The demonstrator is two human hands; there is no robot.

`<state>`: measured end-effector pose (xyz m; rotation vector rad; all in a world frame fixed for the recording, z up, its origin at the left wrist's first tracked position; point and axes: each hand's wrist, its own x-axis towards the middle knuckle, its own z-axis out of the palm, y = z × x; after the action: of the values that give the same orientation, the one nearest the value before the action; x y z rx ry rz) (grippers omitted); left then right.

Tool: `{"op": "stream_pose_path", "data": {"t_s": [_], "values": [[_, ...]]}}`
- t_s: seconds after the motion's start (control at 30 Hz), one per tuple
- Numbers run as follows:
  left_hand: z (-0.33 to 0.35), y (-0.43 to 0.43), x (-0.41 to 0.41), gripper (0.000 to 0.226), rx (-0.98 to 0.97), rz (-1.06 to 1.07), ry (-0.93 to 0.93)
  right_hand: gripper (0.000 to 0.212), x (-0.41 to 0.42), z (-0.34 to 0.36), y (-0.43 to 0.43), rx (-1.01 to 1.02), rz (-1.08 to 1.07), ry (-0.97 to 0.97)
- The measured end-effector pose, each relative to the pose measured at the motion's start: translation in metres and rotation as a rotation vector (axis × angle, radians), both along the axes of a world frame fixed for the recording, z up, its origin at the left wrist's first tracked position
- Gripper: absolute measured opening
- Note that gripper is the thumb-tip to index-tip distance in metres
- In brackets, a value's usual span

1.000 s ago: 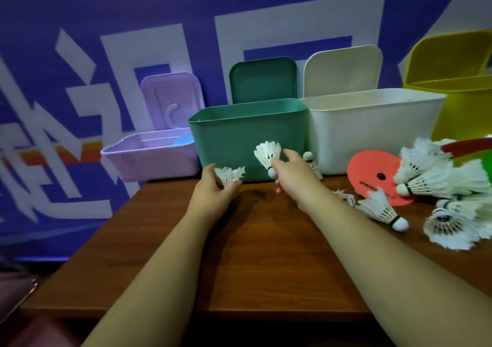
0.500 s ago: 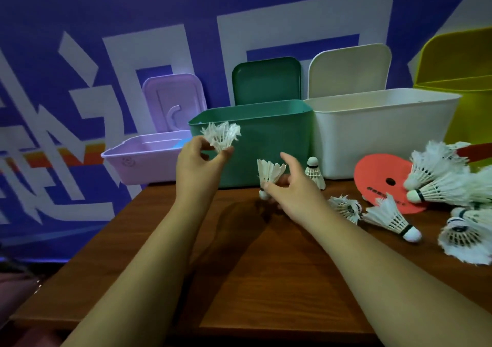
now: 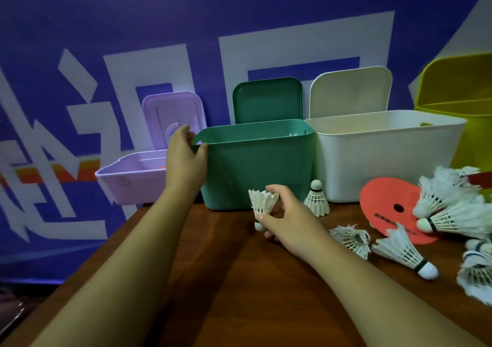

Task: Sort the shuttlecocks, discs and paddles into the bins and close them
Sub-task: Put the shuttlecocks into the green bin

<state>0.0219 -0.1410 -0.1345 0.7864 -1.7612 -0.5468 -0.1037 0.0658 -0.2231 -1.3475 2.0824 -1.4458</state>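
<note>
Right hand (image 3: pixel 287 221): thumb and fingers pinched on a shuttlecock (image 3: pixel 262 202), grip closed on the feather skirt. Feathers fan up above the fingers, cork tip pokes out below the thumb, just over the table (image 3: pixel 239 288). It sits tilted slightly left.

Relative to that grip:
- green bin (image 3: pixel 255 165) directly behind and above, lid up, white feathers just visible inside near its far right rim
- standing shuttlecock (image 3: pixel 316 200) just to the right, cork up, not touching the hand
- two more shuttlecocks lie on their sides further right, near the wrist: lying shuttlecock (image 3: pixel 351 238) and capped shuttlecock (image 3: pixel 404 253)
- red disc (image 3: pixel 391 208) beyond those, flat on the table, a pile of shuttlecocks (image 3: pixel 447 202) overlapping its right edge
- white bin (image 3: pixel 386 154) up and right, lid open
- purple bin (image 3: pixel 133 178) well off to the left, lid open

Left hand (image 3: pixel 186 157): at the green bin's near-left rim corner, thumb on the front edge, fingers reaching over the corner. Can't tell whether it holds anything; the fingers' inner side is hidden.
</note>
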Motion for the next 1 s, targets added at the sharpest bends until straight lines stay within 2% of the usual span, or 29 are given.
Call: {"op": "stream_pose_path", "data": {"t_s": [0.07, 0.13, 0.23, 0.57, 0.6, 0.7, 0.8, 0.9, 1.0], "values": [[-0.029, 0.000, 0.004, 0.059, -0.183, 0.026, -0.041, 0.054, 0.001, 0.000, -0.002, 0.006, -0.012, 0.018], [-0.052, -0.002, 0.006, 0.069, -0.318, 0.071, -0.188, 0.047, 0.001, -0.001, -0.004, -0.009, -0.027, 0.016], [-0.066, -0.004, 0.006, 0.085, -0.314, 0.086, -0.300, 0.038, 0.000, 0.001, -0.007, -0.053, -0.045, -0.004], [-0.066, -0.006, 0.011, 0.083, -0.323, 0.032, -0.260, 0.007, 0.003, 0.006, -0.002, -0.186, -0.150, -0.054], [-0.067, -0.006, 0.011, 0.082, -0.335, 0.036, -0.258, 0.002, 0.005, 0.008, -0.001, -0.202, -0.164, -0.048], [-0.065, 0.000, 0.008, 0.069, -0.409, 0.040, -0.226, 0.008, 0.005, 0.021, 0.000, -0.269, -0.227, 0.037], [-0.064, 0.010, 0.003, 0.050, -0.487, -0.049, -0.223, 0.010, -0.005, 0.043, -0.005, -0.403, -0.300, 0.121], [-0.070, 0.016, -0.003, 0.041, -0.517, -0.181, -0.339, 0.009, -0.020, 0.072, -0.012, -0.544, -0.408, 0.196], [-0.076, 0.017, -0.007, 0.035, -0.476, -0.284, -0.453, 0.005, -0.039, 0.098, -0.022, -0.586, -0.491, 0.225]]}}
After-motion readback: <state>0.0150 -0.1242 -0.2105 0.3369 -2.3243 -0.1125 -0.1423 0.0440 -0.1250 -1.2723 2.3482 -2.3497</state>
